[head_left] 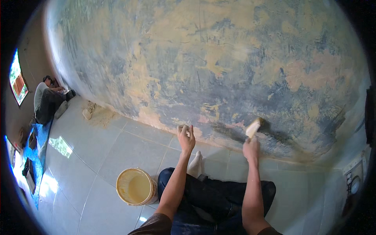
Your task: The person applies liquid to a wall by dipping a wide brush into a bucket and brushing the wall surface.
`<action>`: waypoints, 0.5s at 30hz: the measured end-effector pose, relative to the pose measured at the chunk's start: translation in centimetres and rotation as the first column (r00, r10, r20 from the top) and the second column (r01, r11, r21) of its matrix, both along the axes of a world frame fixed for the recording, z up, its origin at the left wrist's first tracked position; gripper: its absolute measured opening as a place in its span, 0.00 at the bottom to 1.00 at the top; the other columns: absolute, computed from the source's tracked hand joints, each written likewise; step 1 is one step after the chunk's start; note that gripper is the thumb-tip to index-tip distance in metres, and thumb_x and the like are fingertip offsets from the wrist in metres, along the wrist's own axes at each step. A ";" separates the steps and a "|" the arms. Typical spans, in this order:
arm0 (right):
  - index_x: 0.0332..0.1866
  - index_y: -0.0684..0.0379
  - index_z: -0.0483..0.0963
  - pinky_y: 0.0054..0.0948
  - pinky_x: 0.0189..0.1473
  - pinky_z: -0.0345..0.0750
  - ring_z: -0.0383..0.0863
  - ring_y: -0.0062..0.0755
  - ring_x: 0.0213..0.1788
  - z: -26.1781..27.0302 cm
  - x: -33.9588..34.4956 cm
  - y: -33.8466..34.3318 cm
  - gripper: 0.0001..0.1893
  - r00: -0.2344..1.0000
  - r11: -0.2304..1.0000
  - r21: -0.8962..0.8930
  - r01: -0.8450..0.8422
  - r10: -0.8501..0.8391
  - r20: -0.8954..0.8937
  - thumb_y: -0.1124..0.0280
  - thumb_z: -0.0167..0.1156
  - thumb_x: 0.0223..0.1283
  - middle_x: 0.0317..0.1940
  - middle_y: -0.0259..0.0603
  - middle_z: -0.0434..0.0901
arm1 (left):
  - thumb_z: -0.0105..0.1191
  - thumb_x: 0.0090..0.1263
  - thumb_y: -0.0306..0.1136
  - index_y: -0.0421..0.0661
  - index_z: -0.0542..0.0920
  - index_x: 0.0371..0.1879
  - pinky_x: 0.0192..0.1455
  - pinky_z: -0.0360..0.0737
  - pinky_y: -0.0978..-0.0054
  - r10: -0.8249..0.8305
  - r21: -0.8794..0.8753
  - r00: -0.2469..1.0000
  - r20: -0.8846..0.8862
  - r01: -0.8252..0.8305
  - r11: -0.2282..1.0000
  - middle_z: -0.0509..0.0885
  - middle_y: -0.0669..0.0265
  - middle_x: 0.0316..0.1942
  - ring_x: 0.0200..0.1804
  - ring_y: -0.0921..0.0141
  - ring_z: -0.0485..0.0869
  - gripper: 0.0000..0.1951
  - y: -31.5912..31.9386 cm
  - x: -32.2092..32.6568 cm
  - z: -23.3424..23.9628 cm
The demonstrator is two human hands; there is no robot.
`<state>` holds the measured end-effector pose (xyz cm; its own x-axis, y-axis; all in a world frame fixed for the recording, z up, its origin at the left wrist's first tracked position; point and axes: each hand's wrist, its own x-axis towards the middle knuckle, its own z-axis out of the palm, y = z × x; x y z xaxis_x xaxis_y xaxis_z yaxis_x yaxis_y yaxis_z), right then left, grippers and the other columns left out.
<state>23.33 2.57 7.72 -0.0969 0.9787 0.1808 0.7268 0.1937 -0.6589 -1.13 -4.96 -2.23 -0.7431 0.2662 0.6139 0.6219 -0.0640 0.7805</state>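
My right hand (251, 148) grips a wide brush (253, 128) by its lower end, with the bristles up against the low part of a mottled wall (205, 73). Blue-grey, yellow and pink patches cover that wall, and a darker area surrounds the brush. Raised in front of the wall's foot is my left hand (186, 139), its fingers curled; whether something small sits between the fingertips cannot be told. A round bucket (120, 186) of pale yellowish liquid (139, 188) stands on the floor left of my bent legs (217, 199).
Grey tiles (102, 158) make up the floor. Sandy debris (102, 116) lies along the wall's foot. At the far left another person (44, 100) sits by the wall, near a blue sheet (41, 147) with dark items on it. Several objects stand at the right edge.
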 end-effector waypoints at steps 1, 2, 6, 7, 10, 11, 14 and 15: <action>0.50 0.67 0.71 0.47 0.51 0.71 0.75 0.59 0.50 0.3 -1.2 -0.7 0.17 0.998 0.999 0.024 -0.036 0.037 -0.051 0.68 0.49 0.61 0.45 0.60 0.77 | 0.53 0.67 0.33 0.39 0.73 0.23 0.29 0.71 0.70 0.008 -0.033 1.000 -0.015 -0.008 0.999 0.73 0.59 0.29 0.33 0.63 0.73 0.12 -0.2 -0.1 -0.1; 0.51 0.67 0.71 0.46 0.51 0.71 0.75 0.58 0.50 0.7 -2.1 -1.1 0.17 0.993 0.995 0.035 -0.095 0.097 -0.062 0.68 0.49 0.60 0.45 0.60 0.77 | 0.53 0.67 0.33 0.39 0.73 0.22 0.30 0.71 0.71 0.062 -0.011 0.992 -0.112 -0.064 0.998 0.73 0.59 0.28 0.33 0.63 0.73 0.13 -0.4 -0.6 -0.2; 0.50 0.67 0.70 0.48 0.49 0.71 0.75 0.61 0.48 1.0 -3.6 -1.7 0.16 0.964 0.964 -0.020 -0.264 0.264 0.014 0.68 0.48 0.60 0.42 0.62 0.77 | 0.52 0.69 0.37 0.39 0.77 0.22 0.38 0.71 0.70 0.069 -0.053 0.995 0.069 -0.065 0.996 0.74 0.59 0.30 0.34 0.65 0.73 0.15 -1.7 -1.8 -0.9; 0.49 0.67 0.70 0.47 0.49 0.72 0.75 0.61 0.48 1.0 -3.5 -1.6 0.16 0.955 0.956 -0.064 -0.288 0.291 0.051 0.67 0.48 0.61 0.41 0.62 0.77 | 0.52 0.69 0.38 0.40 0.78 0.23 0.41 0.71 0.70 0.038 -0.040 0.979 0.203 -0.030 0.999 0.74 0.59 0.31 0.35 0.65 0.74 0.15 -2.0 -2.0 -0.9; 0.49 0.67 0.70 0.47 0.47 0.72 0.77 0.60 0.47 0.3 -1.4 -1.1 0.16 0.935 0.939 0.000 -0.345 0.344 0.091 0.66 0.48 0.62 0.40 0.61 0.78 | 0.51 0.70 0.41 0.40 0.81 0.26 0.44 0.71 0.69 0.027 -0.007 0.946 0.322 -0.026 1.000 0.74 0.58 0.35 0.38 0.65 0.74 0.16 -2.9 -2.5 -1.0; 0.49 0.67 0.70 0.47 0.47 0.72 0.77 0.60 0.47 -0.1 -0.5 -0.8 0.16 0.936 0.940 -0.022 -0.339 0.340 0.089 0.66 0.48 0.62 0.40 0.61 0.78 | 0.51 0.70 0.41 0.40 0.81 0.26 0.44 0.71 0.69 0.027 -0.018 0.945 0.325 -0.022 1.000 0.74 0.58 0.35 0.38 0.65 0.74 0.16 -3.1 -2.8 -0.9; 0.47 0.69 0.72 0.44 0.45 0.73 0.79 0.56 0.43 -0.4 4.1 1.0 0.17 0.961 0.964 0.009 -0.267 0.266 0.070 0.64 0.50 0.62 0.38 0.60 0.79 | 0.50 0.70 0.42 0.41 0.83 0.29 0.47 0.72 0.69 0.046 -0.075 0.921 0.387 -0.019 0.997 0.74 0.57 0.38 0.42 0.64 0.75 0.16 -3.2 -3.1 -1.2; 0.46 0.69 0.73 0.43 0.44 0.73 0.80 0.55 0.42 -0.4 5.7 1.8 0.17 0.977 0.978 -0.035 -0.208 0.209 0.040 0.64 0.50 0.62 0.37 0.60 0.79 | 0.50 0.70 0.42 0.41 0.83 0.29 0.47 0.72 0.69 0.049 -0.066 0.930 0.364 -0.027 0.997 0.74 0.57 0.38 0.42 0.64 0.75 0.16 -3.2 -3.2 -1.4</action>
